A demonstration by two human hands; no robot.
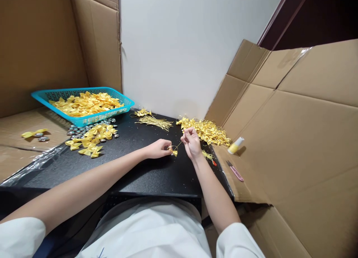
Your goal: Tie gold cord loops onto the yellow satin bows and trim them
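Note:
Over the middle of the black table, my left hand [159, 149] pinches a small yellow ribbon bow [175, 152] that has a loop of gold cord on it. My right hand [191, 143] is up and to the right, its fingers closed on the gold cord [180, 143], which runs taut between the two hands. Part of the bow is hidden behind the left fingertips. Just beyond my right hand lies a big heap of yellow bows with gold cord [207, 130]. A bundle of cut gold cords [155, 122] lies farther back.
A turquoise basket [81, 120] full of yellow bows stands at the back left. Loose bows [92, 140] and round silvery pieces [81, 131] lie before it. On the right are a yellow-and-white thread spool [236, 145], pink thread snips [235, 171] and cord scraps [207, 155]. Cardboard walls flank the table.

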